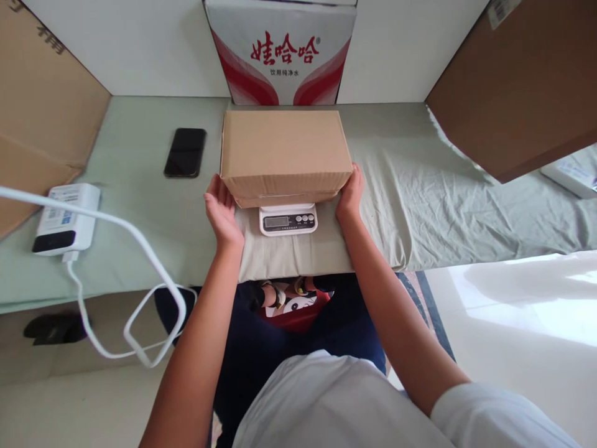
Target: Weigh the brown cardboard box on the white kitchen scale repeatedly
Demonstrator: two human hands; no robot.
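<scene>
Cardboard box, plain brown and closed, sits on top of a small white kitchen scale, whose display and buttons poke out just below the box's near edge. I see the scale standing on a pale green cloth that covers the table.

Left hand is at the box's left near corner, palm turned inward, fingers stretched out flat and loose, touching or just beside the left side wall; I can't tell if there is real contact. Right hand mirrors it at the right near corner, fingers extended and lying against the right side wall. Neither hand is curled or clenched, so the box lies between the two open palms, with its weight on the scale.

Behind the box a white and red printed carton stands upright, close to the box's far edge. A black phone lies flat on the cloth, left of the box and apart from it. Further left a white power bank lies with a white cable looping off the table edge. Brown cardboard panels lean at both sides
</scene>
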